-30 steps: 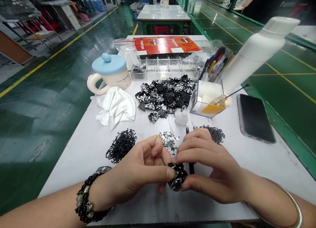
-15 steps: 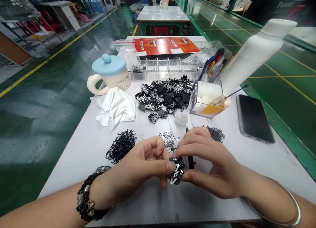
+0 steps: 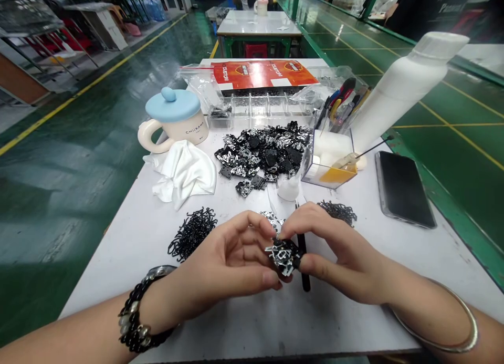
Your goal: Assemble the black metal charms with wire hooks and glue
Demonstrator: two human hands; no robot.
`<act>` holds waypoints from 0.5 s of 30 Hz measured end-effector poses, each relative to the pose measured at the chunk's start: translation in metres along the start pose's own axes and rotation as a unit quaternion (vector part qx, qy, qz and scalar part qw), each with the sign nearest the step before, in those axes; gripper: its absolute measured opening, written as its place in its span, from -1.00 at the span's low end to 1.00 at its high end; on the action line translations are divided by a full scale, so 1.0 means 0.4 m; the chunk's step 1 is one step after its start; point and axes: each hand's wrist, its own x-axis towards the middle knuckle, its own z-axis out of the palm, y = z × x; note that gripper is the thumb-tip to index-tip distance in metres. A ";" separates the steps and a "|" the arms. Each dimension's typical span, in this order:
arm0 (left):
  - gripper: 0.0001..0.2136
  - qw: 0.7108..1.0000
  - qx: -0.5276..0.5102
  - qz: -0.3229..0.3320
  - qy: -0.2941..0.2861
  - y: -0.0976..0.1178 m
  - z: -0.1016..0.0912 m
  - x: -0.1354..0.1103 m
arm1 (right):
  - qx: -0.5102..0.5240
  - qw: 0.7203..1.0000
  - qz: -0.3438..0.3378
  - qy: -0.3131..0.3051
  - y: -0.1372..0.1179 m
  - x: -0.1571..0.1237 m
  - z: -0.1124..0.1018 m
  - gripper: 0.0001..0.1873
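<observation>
A small black mechanism with silver metal pieces [image 3: 283, 256] is held just above the table. My right hand [image 3: 342, 259] pinches its right side between thumb and forefinger. My left hand [image 3: 232, 261] curls around the left side, with fingertips touching its top edge and underside; the left thumb stands off its face. Behind the right fingers runs a slim black tool like tweezers [image 3: 304, 269], partly hidden. Small silver plates [image 3: 271, 219] lie beyond the hands, half covered. To the left is a pile of black hook-shaped pieces [image 3: 192, 232]; thin dark pieces [image 3: 338, 210] lie at right.
Similar black mechanisms [image 3: 263, 151] form a heap mid-table. Around it are a lidded mug [image 3: 185, 127], a white cloth [image 3: 187, 172], a clear tool holder [image 3: 331, 175], a white bottle [image 3: 405, 85] and a phone [image 3: 405, 188]. A clear compartment tray [image 3: 252, 106] stands behind.
The mechanism has been turned and raised slightly between the hands. My left thumb has come off its face, and the left fingers have opened a little. More of the black tool shows.
</observation>
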 end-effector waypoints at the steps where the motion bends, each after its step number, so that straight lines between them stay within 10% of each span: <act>1: -0.66 0.998 0.060 0.032 0.014 -0.002 0.001 -0.004 | 0.021 1.000 0.014 -0.002 0.000 -0.002 0.002 -0.78; 7: -0.62 0.874 0.390 0.270 0.103 -0.024 0.008 -0.027 | 0.163 0.981 0.101 -0.031 -0.009 -0.005 0.027 -0.72; 15: -0.76 0.783 0.450 0.410 0.125 -0.018 0.010 -0.018 | 0.248 0.958 0.136 -0.041 -0.011 -0.002 0.035 -0.80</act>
